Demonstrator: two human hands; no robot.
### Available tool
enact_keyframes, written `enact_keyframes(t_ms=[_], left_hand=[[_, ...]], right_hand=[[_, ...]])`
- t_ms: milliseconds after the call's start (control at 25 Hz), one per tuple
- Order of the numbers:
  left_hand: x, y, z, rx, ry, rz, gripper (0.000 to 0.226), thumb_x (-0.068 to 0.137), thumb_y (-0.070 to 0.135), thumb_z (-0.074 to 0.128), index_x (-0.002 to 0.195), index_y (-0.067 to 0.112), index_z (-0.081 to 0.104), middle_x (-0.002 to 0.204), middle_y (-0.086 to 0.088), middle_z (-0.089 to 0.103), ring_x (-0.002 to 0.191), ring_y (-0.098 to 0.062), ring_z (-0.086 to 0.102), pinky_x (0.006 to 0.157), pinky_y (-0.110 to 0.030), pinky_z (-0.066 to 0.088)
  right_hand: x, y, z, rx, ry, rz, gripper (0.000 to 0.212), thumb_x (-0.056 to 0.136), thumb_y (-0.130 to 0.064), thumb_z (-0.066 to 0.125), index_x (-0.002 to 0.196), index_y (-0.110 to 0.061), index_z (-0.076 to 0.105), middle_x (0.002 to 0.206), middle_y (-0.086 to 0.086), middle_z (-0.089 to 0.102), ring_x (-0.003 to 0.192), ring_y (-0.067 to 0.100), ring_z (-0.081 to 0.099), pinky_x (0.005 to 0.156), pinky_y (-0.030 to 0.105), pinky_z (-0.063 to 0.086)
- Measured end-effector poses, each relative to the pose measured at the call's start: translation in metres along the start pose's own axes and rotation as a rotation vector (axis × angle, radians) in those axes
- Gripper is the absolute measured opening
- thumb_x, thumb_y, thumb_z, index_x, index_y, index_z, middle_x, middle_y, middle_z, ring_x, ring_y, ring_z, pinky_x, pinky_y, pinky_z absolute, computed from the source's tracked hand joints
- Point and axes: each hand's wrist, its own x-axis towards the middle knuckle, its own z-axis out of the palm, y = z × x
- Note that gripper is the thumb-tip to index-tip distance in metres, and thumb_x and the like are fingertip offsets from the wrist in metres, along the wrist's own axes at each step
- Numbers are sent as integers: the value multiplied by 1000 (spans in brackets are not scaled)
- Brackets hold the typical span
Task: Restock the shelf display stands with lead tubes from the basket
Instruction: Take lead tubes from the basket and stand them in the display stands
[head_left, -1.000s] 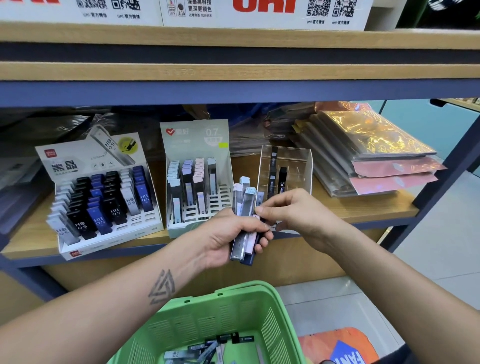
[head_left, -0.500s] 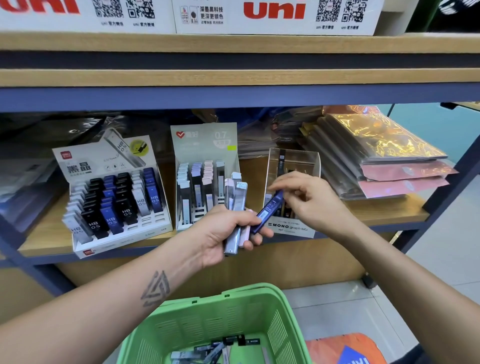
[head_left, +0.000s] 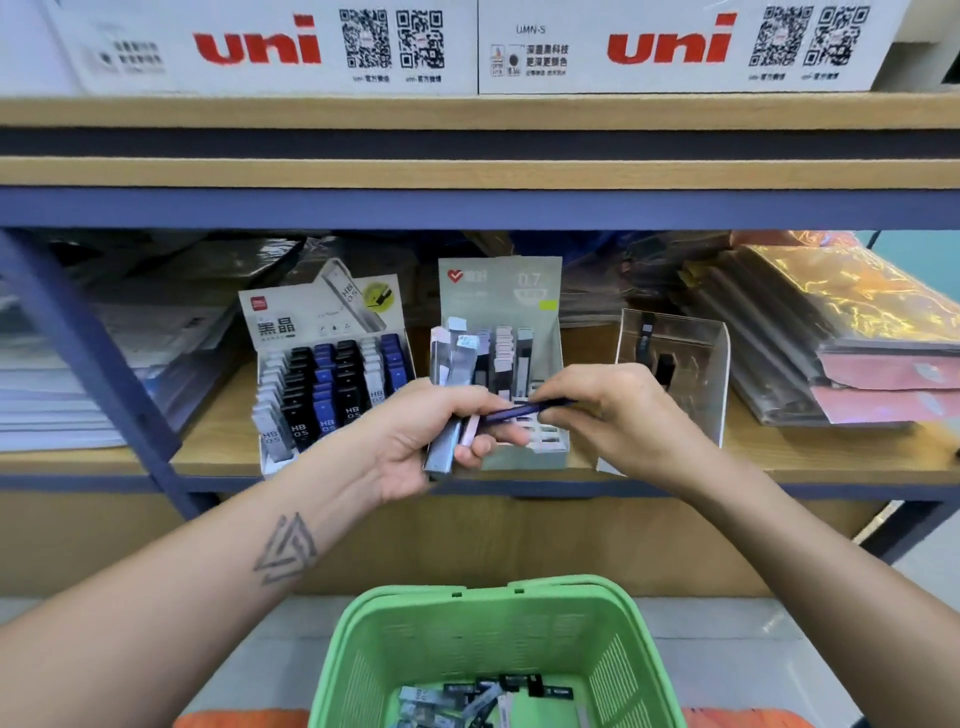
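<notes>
1. Head view, landmark: grey 0.7 display stand, upright at the middle of the wooden shelf, its slots part filled with pale and grey lead tubes.
2. Left hand: in front of the stand's lower left corner, fingers curled round a bundle of lead tubes; the bundle stands roughly upright, tops overlapping the stand's left columns, a grey tube and a pink tube showing below the fist.
3. Right hand: in front of the stand's lower right corner, fingertips pinching one dark blue lead tube; the tube lies nearly level across the stand's front, its left end meeting the left hand's fingers.
4. HB 0.5 display stand: just left of the grey stand, rows of black, blue and white tubes.
5. Clear acrylic stand: just right of the grey stand, two dark tubes inside.
6. Stacked plastic sleeves: further right of the grey stand on the same shelf.
7. Green basket: below and in front of the grey stand, loose lead tubes lying on its bottom.
8. White uni cartons: on the shelf above the stand.
</notes>
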Motion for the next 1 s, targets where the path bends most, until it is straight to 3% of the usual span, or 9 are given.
enact_keyframes(t_ms=[80, 160, 360, 560, 720, 880, 1000], left_hand=[[-8, 11, -23, -57, 46, 12, 21, 96, 8, 57, 106, -10, 60, 89, -31, 69, 46, -12, 45, 34, -15, 37], [-15, 18, -45, -89, 108, 35, 16, 96, 7, 57, 99, -9, 59, 84, -29, 68, 44, -12, 45, 33, -15, 35], [-27, 17, -78, -73, 216, 49, 12, 96, 2, 55, 91, -8, 60, 67, -19, 64, 41, -11, 46, 31, -16, 33], [-36, 23, -104, -83, 362, 101, 14, 98, 1, 53, 88, -7, 60, 60, -15, 62, 38, -10, 45, 30, -15, 32], [-46, 21, -122, -50, 443, 103, 9, 96, -1, 53, 89, -5, 57, 62, -18, 62, 39, -12, 45, 31, -16, 33], [-52, 16, -132, -70, 470, 40, 7, 92, -4, 55, 85, -2, 56, 65, -18, 65, 39, -12, 47, 32, -16, 35], [-55, 16, -135, -119, 478, 20, 9, 91, 0, 58, 83, 2, 58, 65, -15, 63, 42, -12, 48, 35, -16, 37]], right_hand=[[12, -17, 13, 184, -77, 194, 14, 92, -12, 72, 105, -14, 76, 85, -11, 73, 77, -3, 67, 74, 17, 48], [22, -33, 27, 442, -164, 325, 14, 93, -8, 70, 106, -10, 74, 82, 1, 77, 75, 8, 74, 74, 22, 56], [46, -55, 54, 738, -275, 431, 22, 89, 1, 72, 110, -5, 72, 85, 14, 77, 84, 30, 76, 73, 27, 58], [62, -67, 74, 924, -283, 537, 33, 83, 11, 73, 113, -1, 68, 91, 22, 74, 82, 35, 74, 77, 39, 62], [74, -77, 83, 865, -89, 539, 24, 84, 7, 75, 105, -3, 70, 90, 22, 74, 79, 30, 75, 75, 32, 60], [96, -74, 83, 678, 195, 476, 18, 85, -5, 78, 96, -18, 76, 88, 9, 76, 85, 21, 72, 79, 29, 56], [108, -68, 80, 301, 170, 351, 22, 90, -10, 74, 107, -23, 78, 94, -8, 74, 91, 9, 67, 88, 23, 50]])
